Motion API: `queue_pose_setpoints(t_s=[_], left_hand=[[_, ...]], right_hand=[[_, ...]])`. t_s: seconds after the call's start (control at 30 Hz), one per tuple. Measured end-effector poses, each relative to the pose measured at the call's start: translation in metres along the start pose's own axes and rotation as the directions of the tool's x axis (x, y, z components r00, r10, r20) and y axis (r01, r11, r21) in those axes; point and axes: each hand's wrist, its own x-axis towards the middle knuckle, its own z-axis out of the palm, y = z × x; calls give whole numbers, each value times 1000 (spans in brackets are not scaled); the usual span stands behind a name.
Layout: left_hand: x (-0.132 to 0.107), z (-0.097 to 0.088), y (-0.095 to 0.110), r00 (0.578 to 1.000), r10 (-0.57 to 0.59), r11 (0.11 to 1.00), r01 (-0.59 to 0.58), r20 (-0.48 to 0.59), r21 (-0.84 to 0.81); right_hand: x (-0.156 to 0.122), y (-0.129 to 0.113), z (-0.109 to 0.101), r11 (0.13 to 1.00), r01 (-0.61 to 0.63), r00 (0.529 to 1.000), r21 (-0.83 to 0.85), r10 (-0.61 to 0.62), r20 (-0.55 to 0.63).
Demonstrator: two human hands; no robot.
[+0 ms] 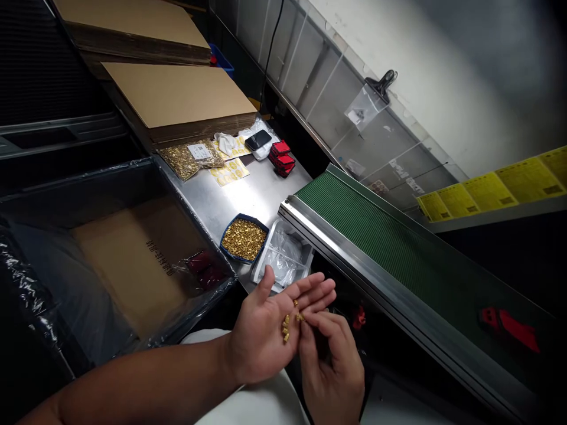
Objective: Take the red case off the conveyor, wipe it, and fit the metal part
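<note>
My left hand [270,330] lies palm up with its fingers stretched out. On its palm rest several small gold-coloured metal pieces [286,329], some bunched in a short row and another near the base of the fingers. My right hand [332,360] is closed in a pinch at the edge of that palm, its thumb and forefinger on a small gold-coloured piece [300,317]. Just beyond the hands stands a dark blue tray [222,251] full of similar gold pieces. Beside it is a white divided tray [259,273] holding clear plastic bags [283,254].
A green conveyor belt [376,236] runs along the right, carrying a red-and-black item [509,327]. At left is a plastic-lined box [177,189] containing dark red packets [204,268]. Cardboard stacks [181,94], a bag of gold pieces [186,160], stickers [230,172] and red-black items [282,158] lie farther back.
</note>
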Motion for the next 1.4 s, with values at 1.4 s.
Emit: queue_pose_setpoints(t_s=[1.4], left_hand=[[-34, -1, 3, 953, 286, 640, -112, -101, 760]], right_hand=[[-17, -19, 19, 149, -569, 655, 809, 677, 336]])
